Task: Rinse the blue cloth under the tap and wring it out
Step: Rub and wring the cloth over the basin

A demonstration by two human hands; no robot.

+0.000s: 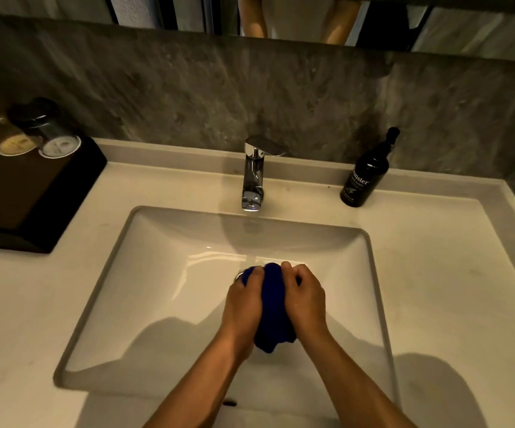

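Forearms: both reach in from the near edge and meet over the basin.
Left hand (244, 299): fingers curled tight around the left side of the blue cloth (273, 307).
Right hand (305, 296): clenched on the cloth's right side, knuckles up, thumb tucked against the fabric.
Cloth position: bunched into a thick roll between the two hands, held above the sink (102, 298) floor over the drain, its lower end hanging free below the wrists.
Tap (254, 174): chrome mixer at the back of the basin, well apart from the cloth; no stream can be made out at the spout.
Surroundings: dark pump bottle (369, 174) right of the tap; black tray (34, 193) with two upturned glasses at left.
Step in hand: judged to be wringing, rinsing apparently finished.
Next move: calls for opposite twists of the wrists, keeping the roll over the basin so run-off stays inside.
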